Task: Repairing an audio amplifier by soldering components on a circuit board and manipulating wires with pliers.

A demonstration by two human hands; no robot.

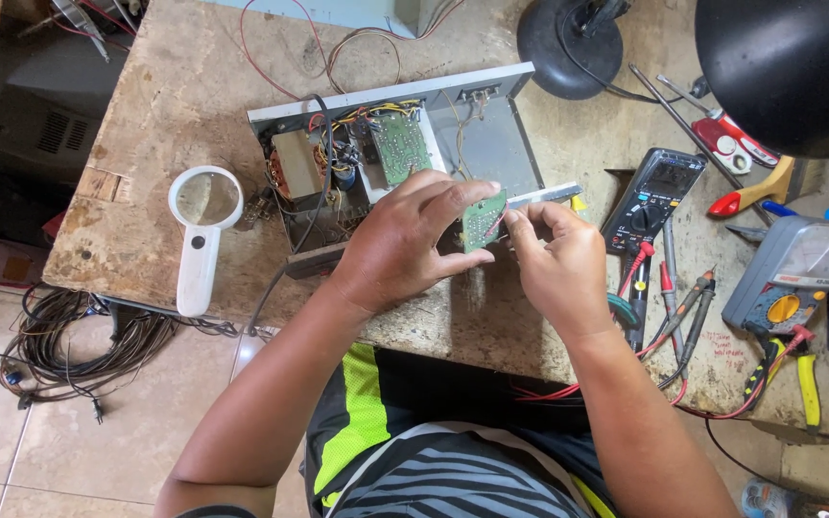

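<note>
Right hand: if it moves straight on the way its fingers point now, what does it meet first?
Probably the small green circuit board, which the right hand already touches; beyond it the left hand. Depth is unclear.

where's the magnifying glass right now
In the head view the white magnifying glass lies flat on the wooden bench, left of the opened metal chassis and well left of the left hand.
</note>
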